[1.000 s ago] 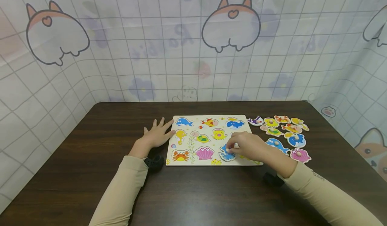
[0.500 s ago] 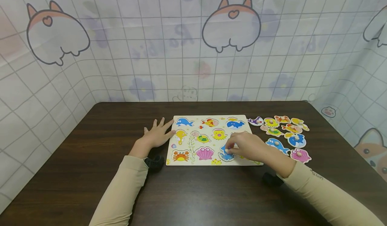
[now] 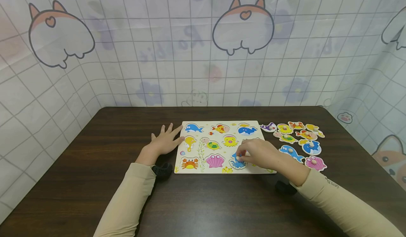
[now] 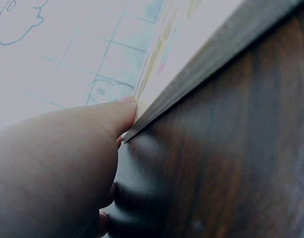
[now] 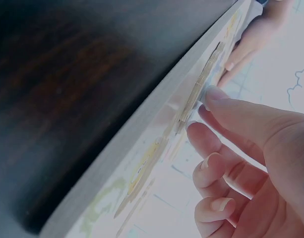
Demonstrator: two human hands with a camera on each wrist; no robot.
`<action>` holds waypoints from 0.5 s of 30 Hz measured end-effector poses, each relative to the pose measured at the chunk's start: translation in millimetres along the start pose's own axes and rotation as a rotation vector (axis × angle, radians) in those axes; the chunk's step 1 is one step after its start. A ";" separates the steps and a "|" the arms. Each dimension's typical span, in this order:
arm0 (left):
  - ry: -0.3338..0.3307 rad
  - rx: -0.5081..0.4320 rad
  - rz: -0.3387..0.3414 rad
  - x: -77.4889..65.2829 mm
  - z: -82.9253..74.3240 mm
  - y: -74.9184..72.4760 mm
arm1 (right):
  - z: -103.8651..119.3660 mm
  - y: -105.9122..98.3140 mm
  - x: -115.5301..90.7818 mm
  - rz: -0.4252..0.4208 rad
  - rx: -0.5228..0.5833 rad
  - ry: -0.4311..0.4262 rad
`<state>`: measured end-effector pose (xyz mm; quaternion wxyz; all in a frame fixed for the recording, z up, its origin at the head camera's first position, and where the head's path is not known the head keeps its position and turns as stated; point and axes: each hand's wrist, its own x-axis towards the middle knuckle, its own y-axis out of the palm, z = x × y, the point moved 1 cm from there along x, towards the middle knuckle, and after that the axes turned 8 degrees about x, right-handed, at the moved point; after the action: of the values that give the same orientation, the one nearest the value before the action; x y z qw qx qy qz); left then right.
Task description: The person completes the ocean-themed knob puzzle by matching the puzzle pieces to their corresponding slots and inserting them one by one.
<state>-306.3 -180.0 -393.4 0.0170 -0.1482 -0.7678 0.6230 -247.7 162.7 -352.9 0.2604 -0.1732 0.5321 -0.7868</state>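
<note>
A pale wooden puzzle board (image 3: 207, 123) printed with colourful sea animals lies on the dark table. On its lower right part is a blue octopus piece (image 3: 237, 164), whose small knob my right hand (image 3: 258, 152) pinches between thumb and fingertip. In the right wrist view the piece (image 5: 200, 84) shows edge-on at the board's surface; whether it sits fully in a recess I cannot tell. My left hand (image 3: 163, 142) lies with spread fingers on the table at the board's left side, its thumb touching the edge, as the left wrist view also shows.
Right of the board lie several loose knobbed pieces, among them a pink shell (image 3: 315, 163), a blue whale (image 3: 290, 153), a turtle (image 3: 285, 137) and a crab (image 3: 296, 125). A patterned cloth (image 3: 190, 67) hangs behind the table (image 3: 203, 201).
The octopus piece has shifted very slightly left under my right hand's fingers. My left hand and the loose pieces stay as they were.
</note>
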 end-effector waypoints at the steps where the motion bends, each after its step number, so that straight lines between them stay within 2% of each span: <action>1: 0.002 0.001 -0.001 0.1 0.0 0.0 | 0.3 -0.2 0.0 0.002 -0.005 0.002; 15: -0.001 0.004 -0.006 -0.3 -1.2 -0.3 | 0.9 0.3 1.4 0.024 -0.018 0.026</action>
<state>-305.8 -179.1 -392.8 0.0189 -0.1455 -0.7670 0.6246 -248.3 161.1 -352.9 0.2614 -0.1589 0.5447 -0.7809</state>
